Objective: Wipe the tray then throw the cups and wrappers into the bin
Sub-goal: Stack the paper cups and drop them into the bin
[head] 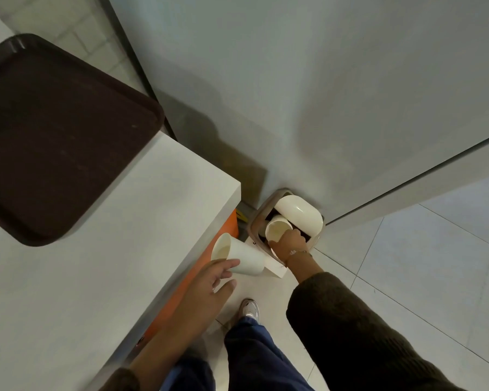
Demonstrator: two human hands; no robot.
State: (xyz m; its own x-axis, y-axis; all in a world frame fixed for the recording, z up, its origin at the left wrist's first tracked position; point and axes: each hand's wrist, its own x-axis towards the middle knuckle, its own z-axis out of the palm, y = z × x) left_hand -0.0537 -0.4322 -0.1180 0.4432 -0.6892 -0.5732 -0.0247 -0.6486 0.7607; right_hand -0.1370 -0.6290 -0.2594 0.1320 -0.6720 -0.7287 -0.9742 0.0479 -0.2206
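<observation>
no writing is readable. right hand (290, 242) holds a cup (277, 227) in the bin (259, 221); left hand (209, 286) grips another cup (237, 256).

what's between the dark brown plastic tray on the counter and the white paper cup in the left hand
In the head view, only bare white countertop lies between the dark brown plastic tray and the white paper cup held by the left hand.

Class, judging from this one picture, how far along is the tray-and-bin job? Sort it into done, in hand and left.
Done, apparently: the tray lies bare on the table; whether it was wiped cannot be told. In hand: the right hand puts one cup into the bin, under its tilted lid. Left: the cup in the left hand. No wrappers show.
</observation>
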